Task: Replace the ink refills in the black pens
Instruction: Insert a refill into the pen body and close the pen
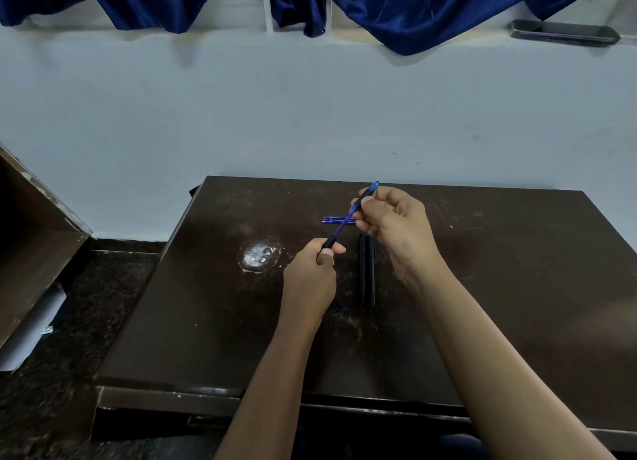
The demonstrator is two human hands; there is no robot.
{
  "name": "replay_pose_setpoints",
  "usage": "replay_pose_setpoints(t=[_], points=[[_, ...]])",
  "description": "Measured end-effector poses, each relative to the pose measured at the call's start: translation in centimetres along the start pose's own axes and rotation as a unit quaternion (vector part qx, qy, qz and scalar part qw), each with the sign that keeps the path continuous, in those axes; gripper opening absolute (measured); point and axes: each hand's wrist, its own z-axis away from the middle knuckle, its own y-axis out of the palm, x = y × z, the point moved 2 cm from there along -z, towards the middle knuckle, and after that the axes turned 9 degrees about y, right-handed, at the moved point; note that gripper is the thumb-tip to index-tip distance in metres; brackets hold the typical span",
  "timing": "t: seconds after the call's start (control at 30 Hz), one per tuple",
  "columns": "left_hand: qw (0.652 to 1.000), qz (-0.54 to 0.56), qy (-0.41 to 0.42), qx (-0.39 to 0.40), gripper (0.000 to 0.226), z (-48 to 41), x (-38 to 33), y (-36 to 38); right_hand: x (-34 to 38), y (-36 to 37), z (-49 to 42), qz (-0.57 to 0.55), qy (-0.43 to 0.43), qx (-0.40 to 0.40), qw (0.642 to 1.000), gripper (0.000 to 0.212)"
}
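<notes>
The left hand (310, 277) is curling nearly closed, thumb and fingers pinching the black lower section (330, 243) of a pen just left of the frame's centre. The right hand (393, 225) is also closing in a loose fist, its thumb and forefinger gripping the black upper section (362, 198) with a translucent blue cap end poking out above the knuckles. Between the two hands a thin blue refill (344, 225) is showing, bridging the separated halves. The long axis of this pen is running diagonally, from the lower left at the left hand up to the upper right at the right hand, held above the counter (193, 304).

Just beyond the hands, toward the top of the frame, spare blue refills (336, 220) are lying flat and side by side on the counter, their long axes running left to right; there seem to be two or three, but the exact count cannot be told since the held pen is crossing them. Below the right hand, black pens (367, 270) are lying together, touching, pointing up and down the frame; two are plainly showing. A small dark blue piece (339, 306) is peeking out beside the left wrist, too hidden to identify.

A scuffed whitish patch (256, 257) is marking the dark counter left of the hands.
</notes>
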Motion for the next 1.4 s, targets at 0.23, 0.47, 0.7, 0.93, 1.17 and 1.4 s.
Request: replay_pose_setpoints(t=[0.23, 0.47, 0.7, 0.93, 1.17, 1.4], points=[[1.000, 0.015, 0.006, 0.002, 0.023, 0.0, 0.0, -0.1, -0.4, 0.2, 0.0, 0.021, 0.009, 0.012, 1.000, 0.019], [1.000, 0.012, 0.011, -0.022, 0.024, 0.0, 0.0, -0.3, -0.8, 0.6, 0.0, 0.030, 0.031, 0.019, 0.999, 0.019], [0.999, 0.011, 0.022, -0.021, 0.039, 0.2, -0.5, -0.3, -0.9, 0.8, 0.0, 0.032, 0.035, 0.020, 0.999, 0.018], [0.999, 0.030, 0.007, -0.034, 0.047, -0.1, -0.7, -0.2, -0.9, 0.8, -0.1, 0.033, 0.038, 0.019, 0.999, 0.019], [0.997, 0.069, 0.007, -0.038, 0.014, -0.2, 0.1, -0.2, -1.0, 1.0, -0.1, 0.047, 0.038, 0.022, 0.998, 0.021], [0.999, 0.045, -0.003, -0.029, 0.039, -0.3, -0.1, -0.4, -1.0, 0.9, -0.2, 0.036, 0.036, 0.024, 0.998, 0.018]])
